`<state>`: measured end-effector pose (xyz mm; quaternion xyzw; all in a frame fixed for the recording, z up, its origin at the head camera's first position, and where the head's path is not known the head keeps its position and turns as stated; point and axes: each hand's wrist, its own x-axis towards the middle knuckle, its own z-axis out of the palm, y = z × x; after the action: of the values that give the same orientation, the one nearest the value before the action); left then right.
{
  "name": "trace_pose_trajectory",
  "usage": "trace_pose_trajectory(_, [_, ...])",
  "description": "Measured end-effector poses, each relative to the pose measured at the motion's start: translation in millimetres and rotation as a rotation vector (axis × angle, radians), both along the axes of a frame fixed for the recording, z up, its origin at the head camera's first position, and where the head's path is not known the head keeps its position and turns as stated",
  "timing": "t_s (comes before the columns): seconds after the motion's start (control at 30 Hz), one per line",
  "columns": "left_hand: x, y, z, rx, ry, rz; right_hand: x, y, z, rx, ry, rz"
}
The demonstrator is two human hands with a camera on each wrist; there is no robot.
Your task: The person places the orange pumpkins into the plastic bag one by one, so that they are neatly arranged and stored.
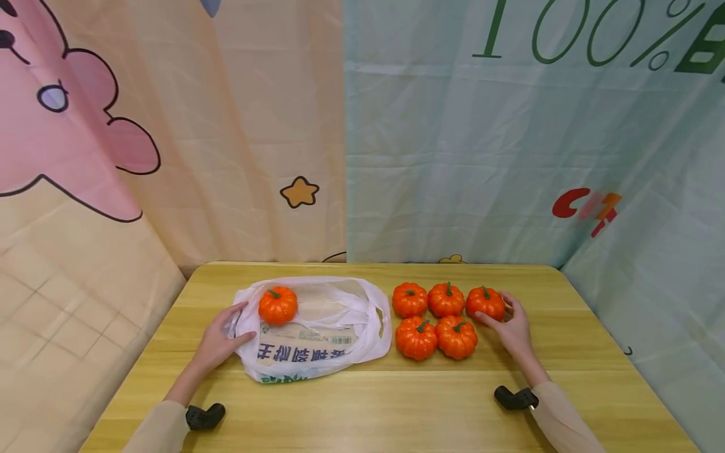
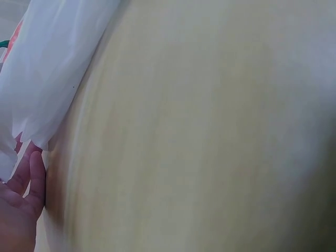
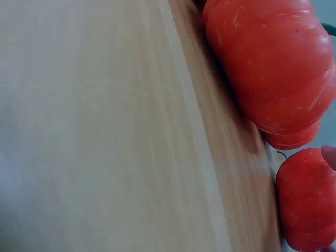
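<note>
A white plastic bag (image 1: 370,292) with printed writing lies flat on the table. One small orange pumpkin (image 1: 277,306) with a green stem sits on its left part. My left hand (image 1: 218,336) holds the bag's left edge, and in the left wrist view the white plastic (image 2: 58,63) hides some fingertips. To the right of the bag stand several more pumpkins (image 1: 416,338) in two rows. Around the rightmost pumpkin (image 1: 485,303) of the back row, my right hand (image 1: 514,327) has its thumb and fingers. Only bits of that hand show in the right wrist view, beside a pumpkin (image 3: 307,202).
The wooden table (image 1: 362,415) has rounded back corners. Printed curtains (image 1: 481,157) hang behind it and along both sides. A black wrist device is worn at each sleeve cuff.
</note>
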<state>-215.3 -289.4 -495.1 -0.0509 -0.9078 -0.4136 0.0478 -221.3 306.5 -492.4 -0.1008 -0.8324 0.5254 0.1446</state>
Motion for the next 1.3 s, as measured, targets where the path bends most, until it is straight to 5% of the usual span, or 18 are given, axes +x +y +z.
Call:
trace_pose_trajectory(0.73, [0.1, 0.2, -0.9, 0.088, 0.086, -0.054, -6.0, 1.0, -6.0, 0.018, -0.038, 0.016])
trace_pose_trajectory(1.3, [-4.9, -2.3, -2.2, 0.126, 0.04, -0.062, -5.6, -0.9, -4.9, 0.029, -0.032, -0.012])
